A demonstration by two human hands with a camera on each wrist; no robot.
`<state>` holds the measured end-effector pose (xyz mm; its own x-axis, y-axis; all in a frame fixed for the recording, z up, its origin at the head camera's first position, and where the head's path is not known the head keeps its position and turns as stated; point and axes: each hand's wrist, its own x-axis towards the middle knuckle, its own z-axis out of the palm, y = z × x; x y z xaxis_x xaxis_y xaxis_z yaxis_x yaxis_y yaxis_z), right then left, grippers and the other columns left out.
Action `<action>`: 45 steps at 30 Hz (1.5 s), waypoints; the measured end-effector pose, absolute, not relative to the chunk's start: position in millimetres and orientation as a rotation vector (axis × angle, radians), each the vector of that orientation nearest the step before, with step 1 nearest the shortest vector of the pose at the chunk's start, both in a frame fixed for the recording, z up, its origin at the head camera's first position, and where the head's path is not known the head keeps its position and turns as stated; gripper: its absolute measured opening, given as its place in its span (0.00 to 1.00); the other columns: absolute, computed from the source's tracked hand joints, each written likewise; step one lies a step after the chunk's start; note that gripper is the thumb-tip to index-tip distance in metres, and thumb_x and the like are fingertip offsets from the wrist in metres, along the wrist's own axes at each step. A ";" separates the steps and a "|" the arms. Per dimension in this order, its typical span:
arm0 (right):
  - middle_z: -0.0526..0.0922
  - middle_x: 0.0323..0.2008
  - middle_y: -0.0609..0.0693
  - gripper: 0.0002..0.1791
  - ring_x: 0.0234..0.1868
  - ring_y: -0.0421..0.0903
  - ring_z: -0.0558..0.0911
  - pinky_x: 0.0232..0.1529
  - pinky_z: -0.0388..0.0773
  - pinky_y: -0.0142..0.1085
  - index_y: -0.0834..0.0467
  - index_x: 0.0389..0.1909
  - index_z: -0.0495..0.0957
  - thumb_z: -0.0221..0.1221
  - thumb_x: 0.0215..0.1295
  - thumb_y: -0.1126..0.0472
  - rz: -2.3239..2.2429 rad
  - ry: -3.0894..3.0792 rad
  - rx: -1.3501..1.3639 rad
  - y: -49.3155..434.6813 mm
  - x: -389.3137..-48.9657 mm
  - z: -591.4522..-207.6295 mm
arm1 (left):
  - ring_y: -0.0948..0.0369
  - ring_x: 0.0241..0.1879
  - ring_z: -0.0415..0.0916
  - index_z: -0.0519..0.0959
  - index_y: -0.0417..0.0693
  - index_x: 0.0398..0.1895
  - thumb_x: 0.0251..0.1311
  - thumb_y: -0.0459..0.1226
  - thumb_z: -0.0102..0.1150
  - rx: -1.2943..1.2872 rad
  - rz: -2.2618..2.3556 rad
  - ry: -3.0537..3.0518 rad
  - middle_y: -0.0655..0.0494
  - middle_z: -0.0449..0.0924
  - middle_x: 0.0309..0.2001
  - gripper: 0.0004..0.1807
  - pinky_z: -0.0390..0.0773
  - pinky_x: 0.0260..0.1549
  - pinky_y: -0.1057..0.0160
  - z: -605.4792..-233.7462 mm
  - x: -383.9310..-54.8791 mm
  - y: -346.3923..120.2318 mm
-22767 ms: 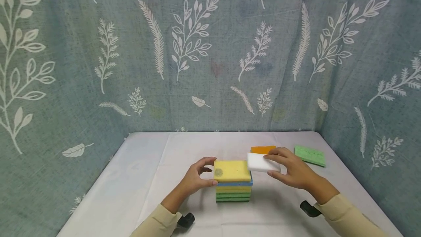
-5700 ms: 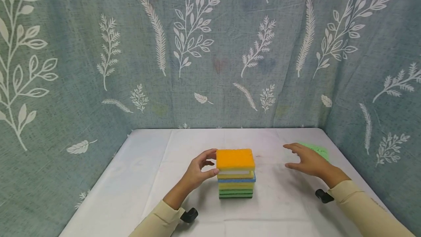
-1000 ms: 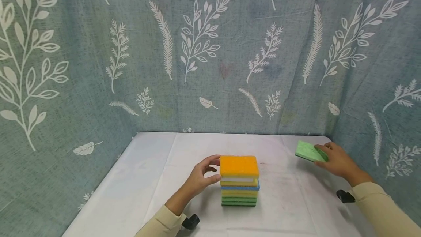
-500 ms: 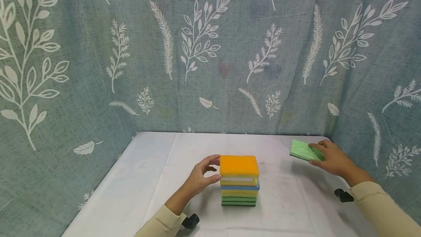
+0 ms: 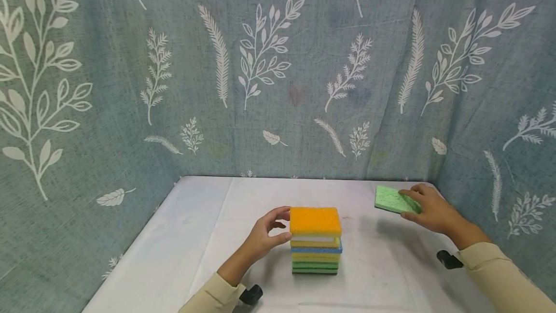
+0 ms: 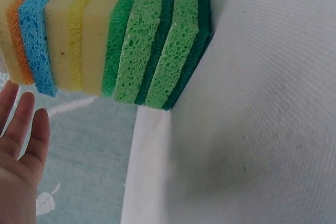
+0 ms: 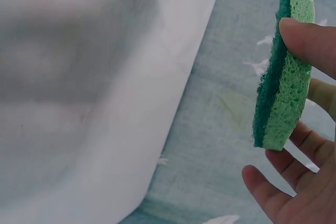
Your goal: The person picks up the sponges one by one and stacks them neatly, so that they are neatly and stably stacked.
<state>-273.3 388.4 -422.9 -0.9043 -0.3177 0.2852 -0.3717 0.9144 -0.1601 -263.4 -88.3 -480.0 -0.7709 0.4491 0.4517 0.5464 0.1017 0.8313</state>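
In the head view, a stack of several sponges (image 5: pixel 315 257) stands near the middle of the table, with an orange sponge (image 5: pixel 315 220) on top. Below it show white, yellow, blue and green layers. My left hand (image 5: pixel 263 236) is at the stack's upper left, thumb and forefinger spread to the top sponge's left corners. In the left wrist view, its other fingers (image 6: pixel 37 135) reach out loosely beside the stack. My right hand (image 5: pixel 430 206) pinches a green sponge (image 5: pixel 393 199) by its right end, thumb on the dark green scouring layer (image 7: pixel 270 85), raised above the table.
A white cloth covers the table (image 5: pixel 226 235). Behind it and at both sides hangs a blue-grey curtain (image 5: pixel 286 144) with white leaf prints. A black wrist camera (image 5: pixel 251 294) sits below the left cuff, another camera (image 5: pixel 449 260) below the right.
Since the oldest frame, the white and orange sponges have gone onto the stack. The right hand has taken up the green sponge and moves it leftward. The left hand stays by the stack.
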 end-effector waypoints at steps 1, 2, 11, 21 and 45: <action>0.69 0.54 0.63 0.36 0.54 0.64 0.69 0.45 0.70 0.62 0.58 0.64 0.72 0.67 0.58 0.45 0.308 -2.822 0.521 387.8 -273.1 -422.4 | 0.45 0.56 0.69 0.68 0.50 0.68 0.58 0.38 0.66 -1.026 -1.775 -2.272 0.53 0.75 0.55 0.33 0.71 0.55 0.42 -478.4 -262.6 -88.0; 0.69 0.55 0.63 0.36 0.54 0.64 0.69 0.45 0.70 0.62 0.57 0.64 0.72 0.67 0.58 0.44 0.306 -2.823 0.523 387.3 -273.1 -422.1 | 0.46 0.56 0.70 0.68 0.48 0.67 0.58 0.37 0.66 -1.026 -1.777 -2.273 0.52 0.75 0.55 0.33 0.70 0.55 0.41 -474.2 -259.7 -87.6; 0.71 0.53 0.59 0.37 0.52 0.61 0.71 0.44 0.71 0.60 0.56 0.63 0.74 0.68 0.56 0.41 0.324 -2.792 0.610 375.1 -267.8 -413.0 | 0.53 0.54 0.71 0.68 0.43 0.66 0.58 0.37 0.66 -1.052 -1.786 -2.257 0.50 0.76 0.54 0.32 0.70 0.54 0.40 -449.8 -240.9 -85.9; 0.70 0.55 0.56 0.36 0.54 0.58 0.70 0.46 0.72 0.57 0.54 0.62 0.75 0.69 0.55 0.43 0.401 -2.783 0.669 360.5 -262.3 -405.1 | 0.53 0.54 0.71 0.68 0.42 0.66 0.58 0.37 0.66 -1.062 -1.783 -2.255 0.49 0.76 0.54 0.32 0.70 0.54 0.39 -449.4 -241.4 -85.3; 0.70 0.54 0.50 0.34 0.52 0.52 0.72 0.46 0.74 0.53 0.51 0.61 0.76 0.71 0.53 0.43 0.376 -2.717 0.775 330.9 -253.6 -387.1 | 0.48 0.56 0.70 0.68 0.51 0.68 0.56 0.39 0.67 -1.022 -1.761 -2.283 0.54 0.76 0.55 0.34 0.71 0.55 0.43 -477.0 -261.8 -86.6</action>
